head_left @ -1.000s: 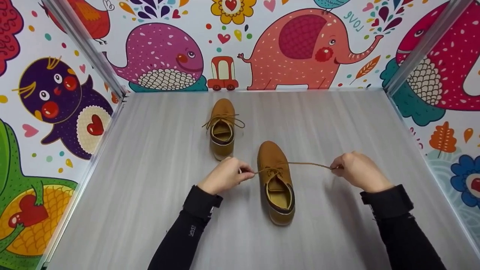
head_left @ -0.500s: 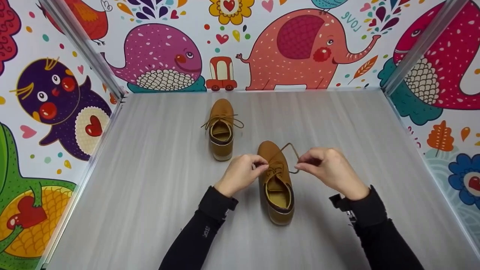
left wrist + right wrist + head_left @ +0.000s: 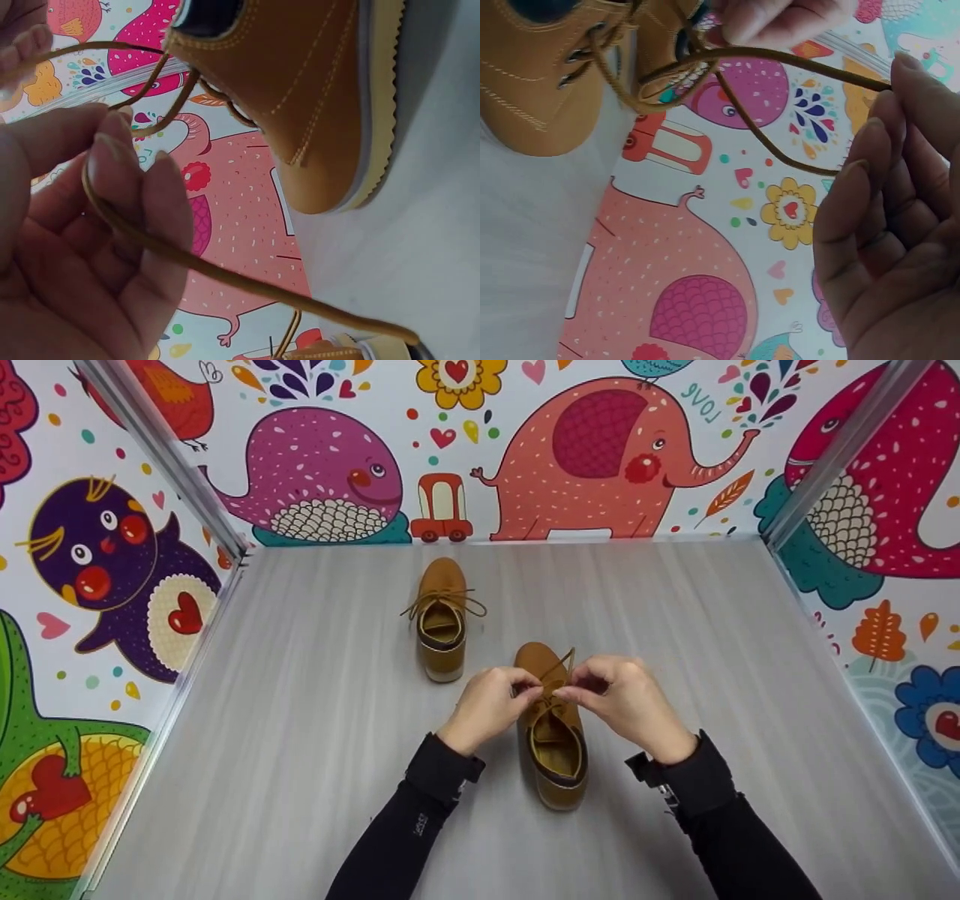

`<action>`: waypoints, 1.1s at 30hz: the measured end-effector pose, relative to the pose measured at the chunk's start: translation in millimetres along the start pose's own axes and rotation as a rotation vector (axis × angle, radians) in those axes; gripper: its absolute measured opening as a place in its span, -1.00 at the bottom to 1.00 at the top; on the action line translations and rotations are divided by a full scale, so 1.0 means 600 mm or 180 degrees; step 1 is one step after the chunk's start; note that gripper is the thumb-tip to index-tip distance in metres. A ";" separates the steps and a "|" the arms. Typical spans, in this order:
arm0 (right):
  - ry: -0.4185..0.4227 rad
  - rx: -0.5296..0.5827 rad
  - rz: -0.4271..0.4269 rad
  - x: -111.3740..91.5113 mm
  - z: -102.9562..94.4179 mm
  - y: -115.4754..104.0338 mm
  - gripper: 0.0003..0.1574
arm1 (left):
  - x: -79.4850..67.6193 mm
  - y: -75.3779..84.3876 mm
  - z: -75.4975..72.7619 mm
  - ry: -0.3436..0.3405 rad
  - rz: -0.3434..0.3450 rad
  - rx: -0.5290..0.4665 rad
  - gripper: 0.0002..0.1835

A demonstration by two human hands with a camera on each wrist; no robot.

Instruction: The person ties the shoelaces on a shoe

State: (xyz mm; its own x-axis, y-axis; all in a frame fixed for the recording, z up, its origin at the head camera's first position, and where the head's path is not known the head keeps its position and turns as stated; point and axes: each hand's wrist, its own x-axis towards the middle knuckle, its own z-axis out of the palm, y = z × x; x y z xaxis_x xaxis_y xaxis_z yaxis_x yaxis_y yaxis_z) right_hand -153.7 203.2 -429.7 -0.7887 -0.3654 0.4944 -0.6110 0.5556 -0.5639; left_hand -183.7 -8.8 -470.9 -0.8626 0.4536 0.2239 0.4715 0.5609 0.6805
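Observation:
A tan lace-up shoe [image 3: 533, 657] rests on the grey floor with its toe pointing away from me. Over its tongue, my left hand [image 3: 480, 712] pinches a brown shoelace [image 3: 255, 283] between thumb and fingers; its tail hangs across the fingers in the left wrist view. Just to the right, my right hand [image 3: 636, 706] pinches the other lace [image 3: 795, 66], and part of it bends up in a small loop above the shoe. In the head view both sets of fingertips are close together, hiding some of the eyelets.
The matching tan shoe [image 3: 442, 575], its laces tied in a bow, sits farther back to the left. Low panels with cartoon animals [image 3: 592, 465] enclose the grey wood-look floor [image 3: 315, 660] at the back and sides, joined by metal corner posts [image 3: 832, 457].
My right hand has come in from far right, bringing its stretched lace back to the shoe and bending it. My left hand has shifted slightly right, over the laces. Both shoes stay put.

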 end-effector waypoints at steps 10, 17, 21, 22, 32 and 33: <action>-0.0290 -0.0569 -0.0150 -0.038 0.049 0.062 -0.87 | -0.011 -0.005 0.004 -0.0034 -0.0035 -0.0112 -0.87; -0.0121 -0.0717 0.0361 -0.067 0.046 0.092 -0.78 | -0.018 -0.012 0.006 -0.0110 -0.0056 -0.0117 -0.86; -0.0486 -0.0727 0.0389 -0.062 0.053 0.105 -0.59 | -0.020 -0.012 0.006 -0.0100 -0.0072 -0.0146 -0.88; -0.0593 -0.0707 0.0348 -0.060 0.056 0.107 -0.55 | -0.021 -0.011 0.006 -0.0106 -0.0064 -0.0146 -0.88; -0.0608 -0.0811 0.0046 -0.047 0.062 0.109 -0.75 | -0.024 -0.010 0.006 -0.0159 0.0054 -0.0151 -0.88; -0.0589 -0.0849 0.0033 -0.048 0.060 0.110 -0.77 | -0.024 -0.011 0.005 -0.0151 0.0059 -0.0154 -0.88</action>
State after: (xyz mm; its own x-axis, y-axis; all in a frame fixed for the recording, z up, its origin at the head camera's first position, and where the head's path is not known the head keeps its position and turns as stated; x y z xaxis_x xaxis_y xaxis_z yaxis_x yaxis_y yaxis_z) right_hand -173.8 223.6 -505.3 -0.8089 -0.4746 0.3471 -0.5825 0.7273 -0.3630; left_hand -173.7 -16.9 -480.6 -0.8437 0.4965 0.2042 0.4769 0.5185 0.7097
